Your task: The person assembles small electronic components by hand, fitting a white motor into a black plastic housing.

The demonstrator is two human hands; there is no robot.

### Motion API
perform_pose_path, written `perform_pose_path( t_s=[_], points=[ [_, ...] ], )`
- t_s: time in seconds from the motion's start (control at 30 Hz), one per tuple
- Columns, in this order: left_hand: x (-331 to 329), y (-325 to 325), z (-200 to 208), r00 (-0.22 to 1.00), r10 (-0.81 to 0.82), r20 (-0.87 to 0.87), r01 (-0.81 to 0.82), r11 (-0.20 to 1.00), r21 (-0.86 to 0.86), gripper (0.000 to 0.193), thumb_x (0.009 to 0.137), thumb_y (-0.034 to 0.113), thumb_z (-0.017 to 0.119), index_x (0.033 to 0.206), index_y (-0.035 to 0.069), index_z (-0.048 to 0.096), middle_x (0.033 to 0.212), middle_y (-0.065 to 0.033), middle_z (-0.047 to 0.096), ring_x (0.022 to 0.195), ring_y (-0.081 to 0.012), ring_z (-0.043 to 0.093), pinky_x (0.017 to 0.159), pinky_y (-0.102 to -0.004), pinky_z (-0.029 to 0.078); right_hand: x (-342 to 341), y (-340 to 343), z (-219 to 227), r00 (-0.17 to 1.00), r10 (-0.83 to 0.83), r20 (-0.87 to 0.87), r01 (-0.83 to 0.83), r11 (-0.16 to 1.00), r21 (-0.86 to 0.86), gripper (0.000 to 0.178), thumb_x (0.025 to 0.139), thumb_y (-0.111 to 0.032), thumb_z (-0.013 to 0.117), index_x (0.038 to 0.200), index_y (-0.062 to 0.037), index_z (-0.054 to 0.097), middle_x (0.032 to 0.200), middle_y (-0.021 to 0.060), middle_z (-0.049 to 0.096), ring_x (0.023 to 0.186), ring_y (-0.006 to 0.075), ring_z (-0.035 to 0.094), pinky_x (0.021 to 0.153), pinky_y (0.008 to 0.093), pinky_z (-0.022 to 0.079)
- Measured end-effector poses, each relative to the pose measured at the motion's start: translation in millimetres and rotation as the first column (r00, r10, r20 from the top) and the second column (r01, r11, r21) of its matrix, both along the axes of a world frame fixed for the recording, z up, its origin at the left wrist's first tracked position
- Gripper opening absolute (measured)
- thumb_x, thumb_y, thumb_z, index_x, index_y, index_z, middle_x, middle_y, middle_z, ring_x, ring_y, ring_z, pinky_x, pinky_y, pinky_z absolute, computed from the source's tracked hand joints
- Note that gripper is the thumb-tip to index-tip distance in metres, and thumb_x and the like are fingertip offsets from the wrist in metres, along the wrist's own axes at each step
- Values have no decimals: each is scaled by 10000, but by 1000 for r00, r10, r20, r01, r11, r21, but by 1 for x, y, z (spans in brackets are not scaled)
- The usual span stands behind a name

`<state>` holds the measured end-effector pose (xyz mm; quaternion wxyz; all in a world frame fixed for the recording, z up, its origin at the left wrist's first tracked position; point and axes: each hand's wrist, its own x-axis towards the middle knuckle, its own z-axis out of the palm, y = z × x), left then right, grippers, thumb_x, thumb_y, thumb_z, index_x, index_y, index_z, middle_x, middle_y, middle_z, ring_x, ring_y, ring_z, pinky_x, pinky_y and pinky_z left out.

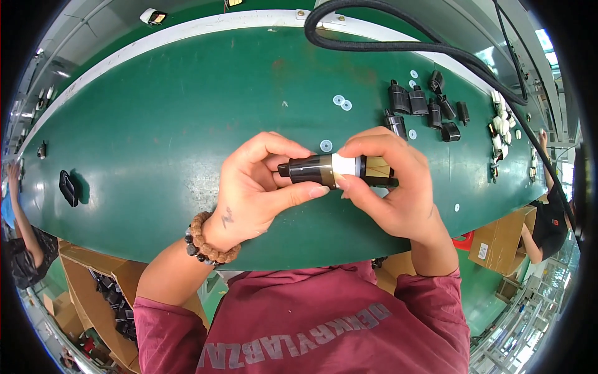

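Note:
Between my hands, low over the green table [156,124], lies a small sideways device made of a smoky dark plastic cap [311,169] with a narrow nozzle and a white-collared body [346,166] with a shiny gold panel. The two parts meet end to end; whether they are locked together I cannot tell. My left hand [249,190] pinches the cap between thumb and fingers, its nozzle pointing left. Thumb and index finger of my right hand [402,187] grip the white collar. A pale round washer [326,146] lies just beyond the device.
Several black nozzle caps [416,101] stand and lie at the right, with scattered washers [346,105]. White parts [500,131] line the right edge. A thick black cable [386,45] loops overhead. One black part [68,188] sits far left. Boxes [93,257] and two co-workers flank the table.

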<state>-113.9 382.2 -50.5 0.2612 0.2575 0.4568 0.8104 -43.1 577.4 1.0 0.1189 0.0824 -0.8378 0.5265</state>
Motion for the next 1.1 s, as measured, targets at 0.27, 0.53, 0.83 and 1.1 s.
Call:
perform_pose_path(
  t_s=[0.27,0.53,0.83,1.1],
  points=[
    [2,-6,8,970,83,-229,-97,994,-48,493,721,-114,756,1169,-28,570,1136,-124,548,1003,-193,624,858,-302,573,1,7,1,929,223,296,-86,907,-413,272,862,6,646,1106,-8,525,949,73,598,745,116,615,614,249,517],
    [-3,-14,14,808,164,-566,-282,951,-127,579,696,31,827,1227,1,599,1103,-118,583,954,-186,618,766,-289,542,-7,1,-22,919,217,329,148,584,-798,349,894,-15,632,1225,-23,523,997,118,603,771,169,646,620,268,540],
    [-1,-18,17,873,90,-480,-208,957,-200,580,730,-44,777,1258,-66,538,1182,-168,547,1030,-209,596,842,-300,527,0,-11,-27,972,65,226,126,666,-736,317,937,-47,585,1248,10,558,1041,86,620,888,131,622,715,257,521],
    [0,-12,10,921,83,-381,-145,980,-137,537,768,-85,722,1273,-29,549,1159,-139,557,1048,-215,617,895,-324,564,5,-11,-17,993,-23,113,75,874,-481,280,933,4,567,1211,27,585,1040,59,598,937,89,576,766,218,475]
  ],
)
